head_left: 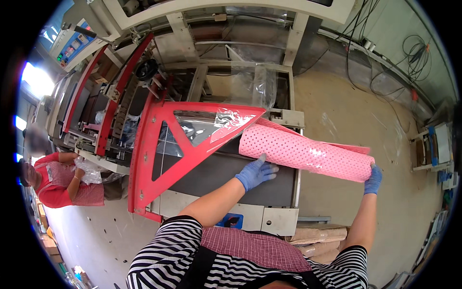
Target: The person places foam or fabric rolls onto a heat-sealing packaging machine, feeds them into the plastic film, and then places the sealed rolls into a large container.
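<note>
A rolled pink mat (305,155), perforated with dark dots and shiny with clear wrap, lies slantwise from the red triangular frame out past the right edge of the machine bed. My right hand (373,180), in a blue glove, is closed round the roll's right end. At the near side of the roll's left part is my left hand (257,173), also blue-gloved, its fingers stretched out and the thumb up against the mat. Clear film (231,123) covers the tip of the red frame (175,159) beside the roll's left end. A pink flap shows behind the roll.
Under the roll runs a dark conveyor belt (221,176). Clear film (255,86) hangs at the machine's back. Brown wrapped packs (317,238) lie near my right side. At far left a co-worker in red (57,180) holds clear plastic. Cables (416,58) hang on the right wall.
</note>
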The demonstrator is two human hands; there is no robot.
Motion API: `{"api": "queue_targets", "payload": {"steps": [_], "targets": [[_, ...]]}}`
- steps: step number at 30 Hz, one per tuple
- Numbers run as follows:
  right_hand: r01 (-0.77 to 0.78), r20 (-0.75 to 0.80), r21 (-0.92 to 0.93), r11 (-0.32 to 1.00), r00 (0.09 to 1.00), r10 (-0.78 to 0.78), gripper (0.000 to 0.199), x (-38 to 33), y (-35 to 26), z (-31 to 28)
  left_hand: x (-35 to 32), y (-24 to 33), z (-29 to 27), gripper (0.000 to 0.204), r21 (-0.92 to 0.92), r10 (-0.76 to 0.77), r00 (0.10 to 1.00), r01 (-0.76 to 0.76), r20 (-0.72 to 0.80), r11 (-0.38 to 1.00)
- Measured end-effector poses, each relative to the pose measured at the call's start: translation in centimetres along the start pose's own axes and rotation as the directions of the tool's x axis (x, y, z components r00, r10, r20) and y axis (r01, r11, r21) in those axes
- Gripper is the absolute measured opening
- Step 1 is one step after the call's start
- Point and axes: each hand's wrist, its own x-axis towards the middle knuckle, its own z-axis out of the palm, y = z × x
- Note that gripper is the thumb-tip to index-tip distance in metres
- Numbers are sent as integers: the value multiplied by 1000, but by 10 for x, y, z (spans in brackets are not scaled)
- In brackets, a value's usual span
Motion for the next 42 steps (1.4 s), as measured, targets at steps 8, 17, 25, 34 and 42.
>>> {"api": "queue_targets", "payload": {"steps": [8,17,25,34,42], "targets": [[-115,41,75,991,993,112,14,-1,49,83,-68,55,-49,34,11,489,792,-522,-365,853],[-166,90,100,981,983,157,21,-26,59,160,-92,58,-57,25,6,560,735,-604,-382,797],[-211,137,115,971,971,195,27,-64,65,227,-108,59,-64,22,-132,468,826,-526,-316,840],[-159,318,54,986,939,134,16,-105,75,272,-115,60,-60,25,-123,453,825,-516,-337,848],[-124,274,-56,991,952,135,12,-113,75,286,-129,60,-67,28,-57,388,865,-426,-318,903]]}}
